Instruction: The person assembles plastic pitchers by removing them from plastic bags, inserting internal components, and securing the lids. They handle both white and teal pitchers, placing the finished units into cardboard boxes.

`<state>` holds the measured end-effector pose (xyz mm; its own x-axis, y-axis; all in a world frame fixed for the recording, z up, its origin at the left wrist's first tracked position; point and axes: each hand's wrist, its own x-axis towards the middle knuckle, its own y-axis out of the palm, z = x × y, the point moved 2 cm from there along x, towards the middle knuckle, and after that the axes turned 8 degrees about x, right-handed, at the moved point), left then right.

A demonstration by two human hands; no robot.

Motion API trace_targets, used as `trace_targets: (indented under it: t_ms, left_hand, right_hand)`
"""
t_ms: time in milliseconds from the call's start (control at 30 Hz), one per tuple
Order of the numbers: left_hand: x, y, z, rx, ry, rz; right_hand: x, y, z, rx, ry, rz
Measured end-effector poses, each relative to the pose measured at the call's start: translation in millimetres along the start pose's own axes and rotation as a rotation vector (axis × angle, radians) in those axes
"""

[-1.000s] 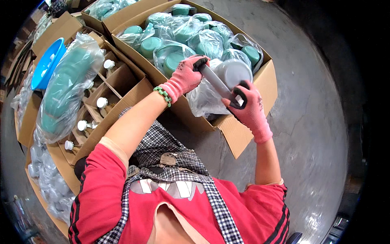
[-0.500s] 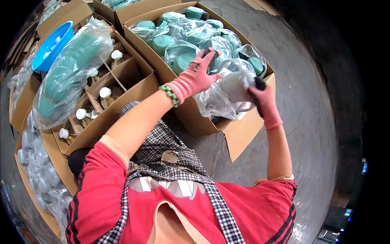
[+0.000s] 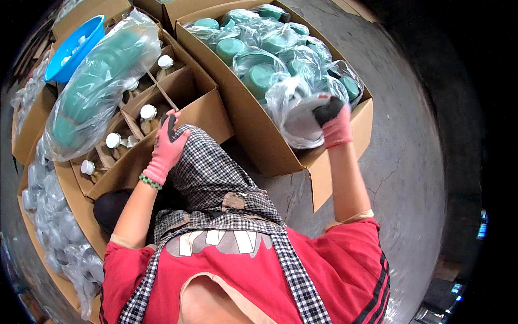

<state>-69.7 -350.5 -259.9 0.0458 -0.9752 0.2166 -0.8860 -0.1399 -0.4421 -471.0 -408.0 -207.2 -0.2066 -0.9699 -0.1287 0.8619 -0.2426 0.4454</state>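
Note:
Both my hands wear pink gloves with dark fingertips. My right hand (image 3: 334,120) is closed on a whitish, translucent container (image 3: 302,121) wrapped in clear plastic, at the near end of a cardboard box (image 3: 270,137). The container is blurred, so its exact kind does not show. Several bagged green containers (image 3: 258,75) fill that box. My left hand (image 3: 164,151), fingers apart and holding nothing, hovers by the near edge of a divided cardboard box (image 3: 208,110). White-capped bottles (image 3: 148,113) stand in some of its compartments.
A long bag of stacked green containers (image 3: 97,81) lies across the divided box, with a blue basin (image 3: 75,49) beside it. At far left, another box holds clear-bagged items (image 3: 59,216). An open cardboard flap (image 3: 321,189) juts toward me over the grey floor (image 3: 399,140).
My left hand has left the bagged containers and moved left to the divided box. My right hand has shifted slightly left with the whitish container, which now tilts more.

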Motion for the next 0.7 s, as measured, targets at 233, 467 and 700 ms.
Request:
trace_targets:
  t_ms: [233, 467, 700]
  left_hand:
    - [-26, -26, 4, -0.058, -0.113, 0.020]
    - [-53, -30, 41, -0.091, -0.223, -0.062]
    - [-54, -24, 44, 0.159, -0.076, 0.035]
  right_hand:
    - [-1, -21, -97, 0.000, 0.165, 0.112]
    - [-24, 9, -21, -1.970, -0.420, 0.319]
    - [2, 5, -65, -1.832, -0.206, 0.146]
